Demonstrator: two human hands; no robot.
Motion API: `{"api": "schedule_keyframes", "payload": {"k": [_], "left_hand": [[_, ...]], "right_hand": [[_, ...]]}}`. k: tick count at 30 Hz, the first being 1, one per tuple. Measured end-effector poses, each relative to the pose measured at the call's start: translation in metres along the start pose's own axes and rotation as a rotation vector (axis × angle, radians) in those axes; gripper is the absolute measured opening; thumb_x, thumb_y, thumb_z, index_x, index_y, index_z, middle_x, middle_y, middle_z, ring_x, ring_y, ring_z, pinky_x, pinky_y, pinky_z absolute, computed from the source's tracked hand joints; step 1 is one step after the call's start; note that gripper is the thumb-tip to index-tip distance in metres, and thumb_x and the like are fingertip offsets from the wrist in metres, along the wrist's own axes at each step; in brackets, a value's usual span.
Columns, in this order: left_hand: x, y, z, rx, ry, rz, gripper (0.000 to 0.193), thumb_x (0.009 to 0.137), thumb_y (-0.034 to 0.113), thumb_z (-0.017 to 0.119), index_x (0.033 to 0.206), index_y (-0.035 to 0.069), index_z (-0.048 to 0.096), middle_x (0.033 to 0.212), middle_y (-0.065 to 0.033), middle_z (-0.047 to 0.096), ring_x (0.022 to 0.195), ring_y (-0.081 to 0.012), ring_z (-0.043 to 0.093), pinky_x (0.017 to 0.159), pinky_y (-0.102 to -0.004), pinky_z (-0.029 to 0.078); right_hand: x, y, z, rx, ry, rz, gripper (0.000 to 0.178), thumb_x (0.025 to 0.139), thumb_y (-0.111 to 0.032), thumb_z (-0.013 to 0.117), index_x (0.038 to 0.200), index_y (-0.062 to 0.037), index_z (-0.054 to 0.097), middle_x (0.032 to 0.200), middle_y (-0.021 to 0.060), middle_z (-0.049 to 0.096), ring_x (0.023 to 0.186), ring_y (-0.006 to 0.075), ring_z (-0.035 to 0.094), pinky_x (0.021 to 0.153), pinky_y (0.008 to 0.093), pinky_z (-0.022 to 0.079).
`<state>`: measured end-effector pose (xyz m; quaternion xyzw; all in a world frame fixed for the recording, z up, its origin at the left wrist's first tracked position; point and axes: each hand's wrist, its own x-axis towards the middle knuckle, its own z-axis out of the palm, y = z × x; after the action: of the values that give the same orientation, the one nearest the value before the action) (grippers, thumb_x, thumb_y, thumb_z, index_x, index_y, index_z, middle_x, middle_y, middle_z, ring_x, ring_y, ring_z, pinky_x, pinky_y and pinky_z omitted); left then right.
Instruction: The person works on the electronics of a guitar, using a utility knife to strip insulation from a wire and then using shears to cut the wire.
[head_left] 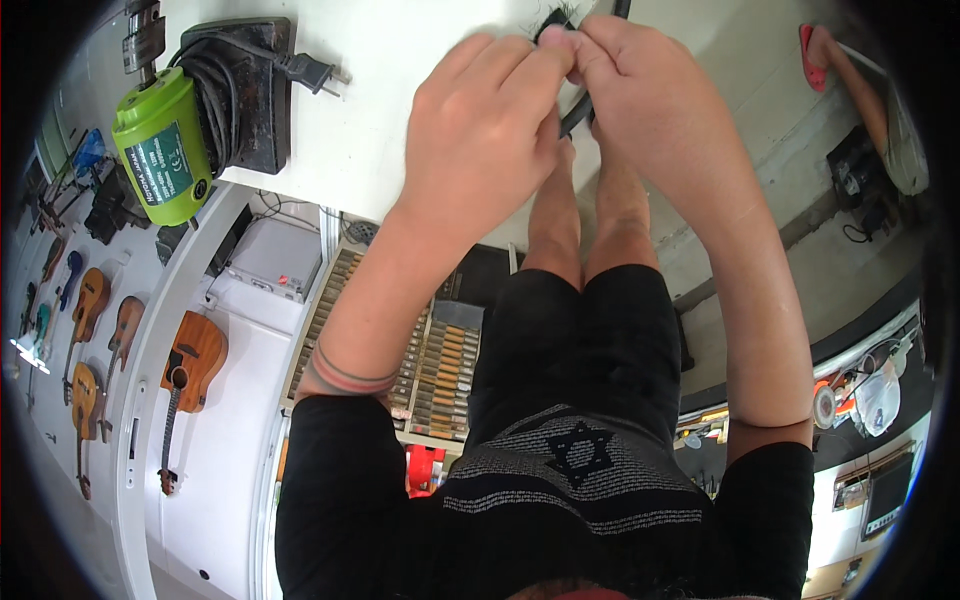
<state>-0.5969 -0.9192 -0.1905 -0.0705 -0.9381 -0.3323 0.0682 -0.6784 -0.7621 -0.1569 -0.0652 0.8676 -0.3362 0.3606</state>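
My left hand (pixel 480 125) and my right hand (pixel 650 95) meet over the white tabletop's far part. Both are closed, their thumbs and fingertips pinched together at one spot. Just beyond the fingertips shows a small dark piece with loose hair-like strands (pixel 555 22). What lies between the fingers is mostly hidden. A thick black cable or tube (pixel 577 112) curves behind my right hand, and comes out again above it. I cannot tell whether either hand grips it.
At the left of the white tabletop (pixel 360 150) stand a green motor with a metal chuck (pixel 165 150) and a black base with coiled cord (pixel 262 100), its plug (pixel 310 72) lying beside it. Below are a rack of small compartments (pixel 445 370) and hanging guitars (pixel 195 360). Another person's red-slippered foot (pixel 815 60) shows at right.
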Motion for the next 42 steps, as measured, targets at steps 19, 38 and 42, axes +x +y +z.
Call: {"api": "schedule_keyframes", "payload": {"k": [19,38,42], "left_hand": [[0.014,0.003,0.000,-0.044,0.005,0.054,0.033,0.076,-0.015,0.071,0.105,0.000,0.075,0.076,-0.0100,0.061,0.069,-0.0290,0.061,0.064,-0.0409,0.051],[0.015,0.001,0.001,0.009,-0.009,0.040,0.034,0.078,-0.013,0.073,0.108,0.000,0.076,0.081,-0.0092,0.063,0.073,-0.0272,0.060,0.068,-0.0378,0.052],[0.009,0.005,-0.001,0.033,-0.026,-0.006,0.045,0.076,-0.012,0.072,0.117,0.003,0.080,0.083,-0.0078,0.062,0.076,-0.0248,0.059,0.071,-0.0372,0.051]], "right_hand": [[0.000,0.008,0.004,-0.008,-0.018,-0.020,0.036,0.108,-0.027,0.052,0.096,-0.0002,0.073,0.094,0.0223,0.075,0.091,0.0452,0.071,0.081,0.0553,0.056],[0.002,0.013,0.006,0.036,-0.025,-0.035,0.035,0.107,-0.022,0.049,0.095,0.0005,0.074,0.090,0.0226,0.074,0.081,0.0429,0.070,0.076,0.0528,0.056],[0.001,0.011,0.005,0.017,-0.026,-0.034,0.035,0.108,-0.022,0.050,0.096,0.0009,0.074,0.089,0.0223,0.075,0.080,0.0422,0.071,0.076,0.0520,0.057]]}}
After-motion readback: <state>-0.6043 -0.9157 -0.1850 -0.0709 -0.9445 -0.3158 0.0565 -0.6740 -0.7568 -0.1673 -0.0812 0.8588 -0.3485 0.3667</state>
